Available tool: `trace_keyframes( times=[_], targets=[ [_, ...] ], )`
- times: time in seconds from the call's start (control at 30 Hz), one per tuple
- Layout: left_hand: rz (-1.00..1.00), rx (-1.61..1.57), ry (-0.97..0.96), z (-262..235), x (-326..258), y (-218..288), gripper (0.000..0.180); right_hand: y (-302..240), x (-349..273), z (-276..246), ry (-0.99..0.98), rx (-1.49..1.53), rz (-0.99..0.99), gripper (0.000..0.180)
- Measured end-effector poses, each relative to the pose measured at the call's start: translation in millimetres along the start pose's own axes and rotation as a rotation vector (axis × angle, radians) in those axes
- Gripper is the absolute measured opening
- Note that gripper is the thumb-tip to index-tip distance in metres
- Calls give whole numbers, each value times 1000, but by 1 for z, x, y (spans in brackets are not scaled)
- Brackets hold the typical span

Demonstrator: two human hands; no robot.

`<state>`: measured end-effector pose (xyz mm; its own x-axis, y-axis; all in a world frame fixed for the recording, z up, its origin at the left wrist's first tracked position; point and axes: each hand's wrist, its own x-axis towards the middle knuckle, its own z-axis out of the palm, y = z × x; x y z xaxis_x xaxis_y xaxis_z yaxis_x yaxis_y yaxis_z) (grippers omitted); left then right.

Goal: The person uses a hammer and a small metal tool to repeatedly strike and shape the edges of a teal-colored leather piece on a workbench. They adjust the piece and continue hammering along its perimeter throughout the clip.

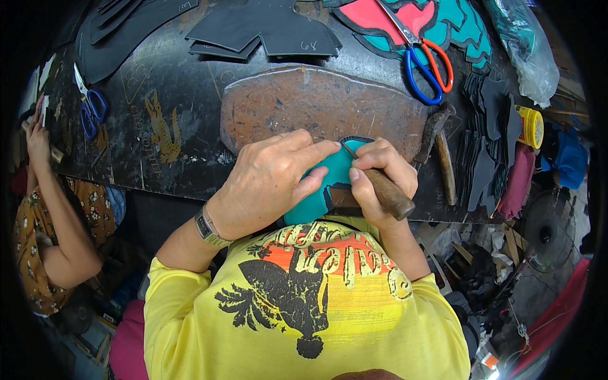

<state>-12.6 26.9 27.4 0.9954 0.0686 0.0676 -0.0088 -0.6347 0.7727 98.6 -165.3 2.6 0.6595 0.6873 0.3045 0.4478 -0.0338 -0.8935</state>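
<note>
A teal piece of shoe-upper material [335,167] with a black edge lies at the near side of a worn brown board [316,101], partly hanging over the table edge. My left hand [269,180] holds it down, its index fingertip at the black edge and its thumb on the teal face. In my right hand [387,166] is a wooden-handled awl-like tool [394,197]. Its thin metal end meets the dark rim of the piece beside my left fingertip; the exact tip is hard to make out. The handle's butt points toward me.
A hammer [446,166] lies right of the board. Red-and-blue-handled scissors [425,71] rest behind it on pink and teal pieces [456,31]. Stacked black pieces [484,139] line the right; more black pieces [278,31] lie behind. Blue scissors [93,109] and another person's arm [60,209] are left.
</note>
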Motion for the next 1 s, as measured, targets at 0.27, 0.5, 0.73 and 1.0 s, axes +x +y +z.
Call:
trace_keyframes(
  times=[0.27,0.5,0.73,1.0],
  targets=[
    [-63,-64,50,1,0,0,34,-4,3,12,5,-171,-152,18],
    [-13,-28,-3,-2,-1,-2,31,-2,-4,-1,0,117,75,9],
    [33,-36,16,0,-1,-4,30,2,-5,1,-17,116,42,9],
    [20,-35,5,-1,-1,-5,30,0,-2,1,-7,48,10,12]
  ],
)
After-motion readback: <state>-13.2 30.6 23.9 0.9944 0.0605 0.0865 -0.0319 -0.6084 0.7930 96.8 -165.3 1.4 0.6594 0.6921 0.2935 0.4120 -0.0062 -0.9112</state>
